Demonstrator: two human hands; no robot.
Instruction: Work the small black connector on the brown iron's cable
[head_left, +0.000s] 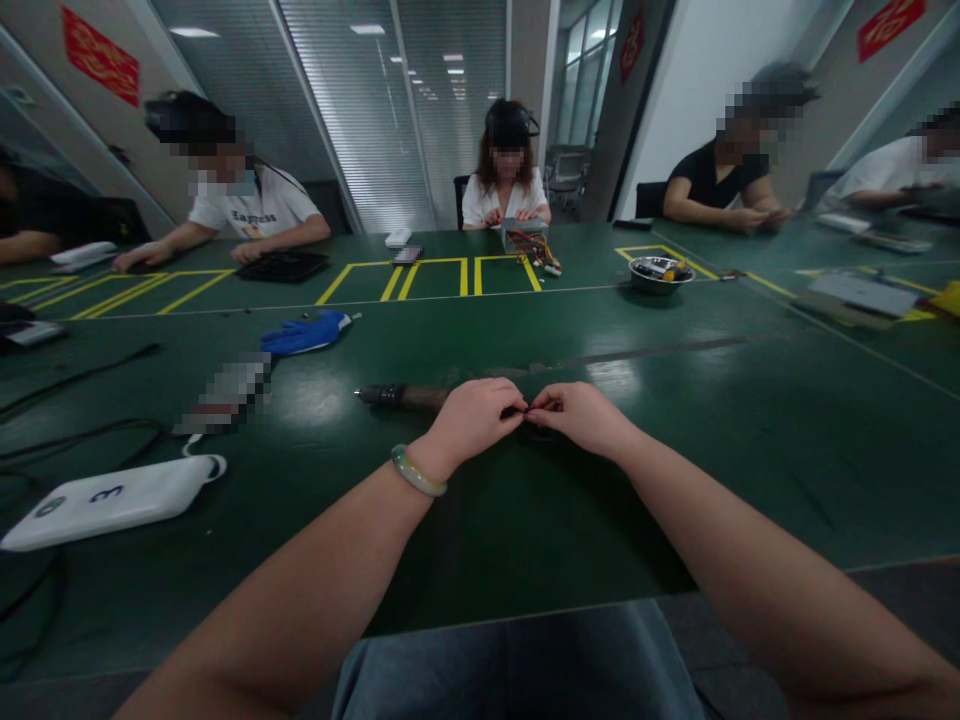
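My left hand (480, 415), with a jade-like bangle (418, 472) at its wrist, is closed in a pinch above the green table (480, 540). Its fingertips meet those of my right hand (581, 412), closed in the same way. Something small and dark shows between the fingertips, too small to name. Behind my left hand lies a dark, rod-shaped tool (401, 397), its metal tip pointing left; part of it is hidden by the hand.
On the left are a white power bank (112, 500), a phone (229, 392), black cables (82, 435) and a blue glove (304, 333). A metal bowl (658, 275) of parts stands back right. Several people sit across the table.
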